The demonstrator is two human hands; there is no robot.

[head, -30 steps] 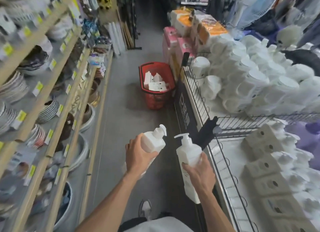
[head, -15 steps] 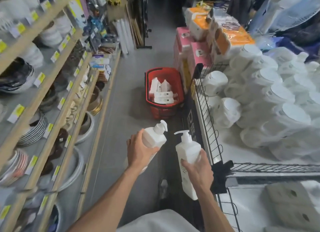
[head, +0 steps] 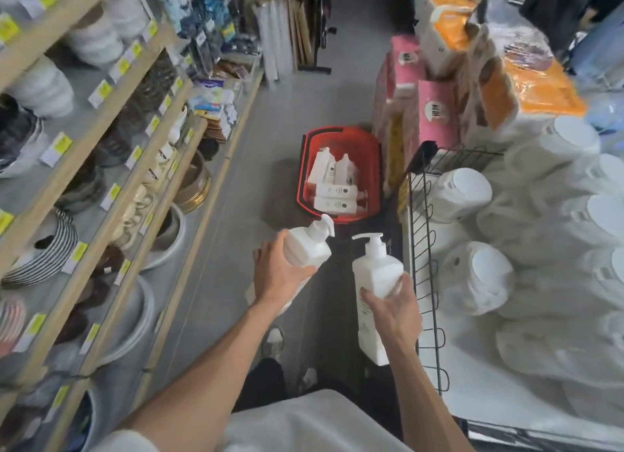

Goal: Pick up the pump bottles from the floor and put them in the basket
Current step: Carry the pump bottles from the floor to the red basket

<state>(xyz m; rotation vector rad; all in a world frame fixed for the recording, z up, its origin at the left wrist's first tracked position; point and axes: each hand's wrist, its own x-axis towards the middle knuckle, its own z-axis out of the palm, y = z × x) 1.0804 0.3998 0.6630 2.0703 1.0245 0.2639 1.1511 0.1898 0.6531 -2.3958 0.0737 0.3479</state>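
Observation:
My left hand (head: 278,277) grips a white pump bottle (head: 309,245) tilted with its pump pointing up and right. My right hand (head: 391,308) grips a second white pump bottle (head: 374,272), held upright, its pump spout pointing left. Both bottles are in the air over the aisle floor. A red basket (head: 305,167) stands on the floor just ahead of them, beside the right-hand display. Several white pump bottles (head: 334,191) lie inside it.
Wooden shelves (head: 111,120) with bowls and plates line the left of the narrow grey aisle. A black wire rack (head: 425,249) with white lidded containers stands close on the right. Pink and orange packs (head: 439,110) are stacked behind the basket. My shoes (head: 273,341) show below.
I have walked forward along the aisle, so the red basket is much closer. Both hands still hold their bottles in the same way.

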